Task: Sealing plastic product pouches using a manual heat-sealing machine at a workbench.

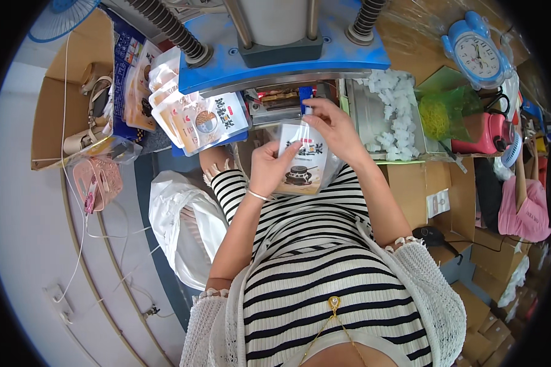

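Note:
My left hand (pixel 268 170) is closed on a printed pouch (pixel 302 175), white and tan with a dark pot pictured on it. Its thumb lies across the front, and the pouch is upright over my lap. My right hand (pixel 338 129) is at the pouch's top edge, thumb and fingertips pinched around a small translucent whitish piece (pixel 308 112). Whether that piece sits in the pouch mouth, I cannot tell. Just beyond the fingertips are a blue block (pixel 305 93) and the metal fixture (pixel 274 105) of a press.
The press's blue plate (pixel 217 78) hangs overhead. More pouches (pixel 207 124) lie fanned out at left, beside a cardboard box (pixel 50 131). To the right stands a bin of white plastic pieces (pixel 393 110). A white plastic bag (pixel 179 235) sits at lower left. Another person's pink sleeve (pixel 525 208) shows far right.

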The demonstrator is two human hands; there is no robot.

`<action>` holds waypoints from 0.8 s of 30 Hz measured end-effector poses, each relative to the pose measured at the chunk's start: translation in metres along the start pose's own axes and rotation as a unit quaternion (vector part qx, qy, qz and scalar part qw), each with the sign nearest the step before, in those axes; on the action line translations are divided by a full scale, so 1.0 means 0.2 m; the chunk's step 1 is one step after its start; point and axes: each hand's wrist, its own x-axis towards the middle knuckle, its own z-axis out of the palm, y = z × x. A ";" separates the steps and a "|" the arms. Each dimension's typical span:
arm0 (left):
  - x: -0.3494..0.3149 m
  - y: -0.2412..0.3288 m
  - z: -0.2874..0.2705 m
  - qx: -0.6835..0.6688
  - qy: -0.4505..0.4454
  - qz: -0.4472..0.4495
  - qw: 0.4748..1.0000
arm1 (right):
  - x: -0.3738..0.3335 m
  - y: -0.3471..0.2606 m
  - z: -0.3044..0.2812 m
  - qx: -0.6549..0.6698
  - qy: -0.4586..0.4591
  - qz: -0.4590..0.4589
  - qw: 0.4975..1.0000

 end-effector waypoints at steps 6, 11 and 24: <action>0.24 -0.05 -0.05 -0.031 0.068 -0.007 0.997 | -0.03 0.03 -0.28 -0.310 0.172 -0.065 0.933; 0.29 0.06 -0.06 0.100 0.039 0.003 0.994 | -0.08 0.07 -0.43 -0.580 0.159 0.105 0.792; -0.04 0.09 -0.38 0.548 0.210 0.293 0.755 | -0.03 0.13 -0.32 -0.038 0.260 0.020 0.965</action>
